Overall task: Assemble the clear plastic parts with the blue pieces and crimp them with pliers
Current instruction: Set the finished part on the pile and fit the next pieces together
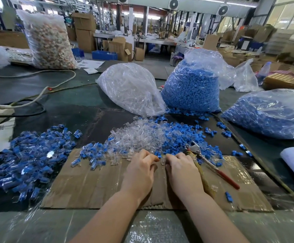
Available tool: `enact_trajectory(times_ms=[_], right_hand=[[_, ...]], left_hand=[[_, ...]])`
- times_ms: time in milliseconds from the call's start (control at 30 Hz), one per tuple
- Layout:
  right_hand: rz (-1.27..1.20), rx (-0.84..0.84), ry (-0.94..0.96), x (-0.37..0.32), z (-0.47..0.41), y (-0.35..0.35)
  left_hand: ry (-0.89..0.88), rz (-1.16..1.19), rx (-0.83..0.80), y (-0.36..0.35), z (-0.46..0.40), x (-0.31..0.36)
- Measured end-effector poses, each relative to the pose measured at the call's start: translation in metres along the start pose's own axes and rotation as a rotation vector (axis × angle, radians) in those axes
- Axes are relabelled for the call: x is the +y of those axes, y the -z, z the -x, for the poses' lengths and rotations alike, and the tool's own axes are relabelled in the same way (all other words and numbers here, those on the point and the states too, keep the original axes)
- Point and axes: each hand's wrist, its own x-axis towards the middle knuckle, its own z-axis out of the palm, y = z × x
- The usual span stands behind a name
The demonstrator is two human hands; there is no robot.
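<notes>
On the factory tabletop [37,88], both hands meet: left hand [141,166] pinches a blue piece [159,156], right hand [179,168] a clear plastic part [163,161]; both look light, stiff, slippery, best pinched by their sides.

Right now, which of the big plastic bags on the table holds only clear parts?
The bag of clear parts lying centre-left, behind the loose pile. The two bags of blue pieces sit to its right.

Bright, even daylight, strongest from the windows [290,16] top right, slightly blown out. Glare streaks on the clear bag [130,88] and on the taped cardboard sheet [93,186] nearer the camera than that bag. Shadows soft, barely any. Wide-angle bending toward the frame edges; the far hall behind the bag is soft, and the right edge looks motion-smeared.
</notes>
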Motion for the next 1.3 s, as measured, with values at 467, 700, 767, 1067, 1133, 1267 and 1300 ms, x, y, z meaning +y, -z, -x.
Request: enact_trajectory(times_ms=[467, 700, 767, 1067, 1133, 1267, 1300], right_hand=[[-0.384, 0.123, -0.042, -0.01, 0.006, -0.01], [-0.328, 0.159, -0.081, -0.01, 0.007, -0.014], [-0.327, 0.169, -0.087, -0.01, 0.007, -0.014], [-0.381, 0.206, -0.129, -0.01, 0.008, -0.014], [-0.394, 0.213, -0.132, -0.01, 0.009, -0.015], [-0.385, 0.207, -0.143, -0.009, 0.009, -0.017], [-0.379, 0.206, -0.142, -0.009, 0.009, -0.017]], left_hand=[[0.049, 0.056, -0.029, 0.003, -0.001, 0.0], [0.038, 0.043, -0.046, 0.002, -0.002, -0.001], [0.045, 0.049, -0.044, 0.001, -0.001, -0.002], [0.019, 0.042, -0.031, 0.003, -0.001, 0.0], [0.031, 0.057, -0.029, 0.004, 0.0, 0.0], [0.062, 0.097, 0.013, 0.005, 0.001, 0.0], [0.064, 0.104, 0.012, 0.006, 0.002, 0.001]])
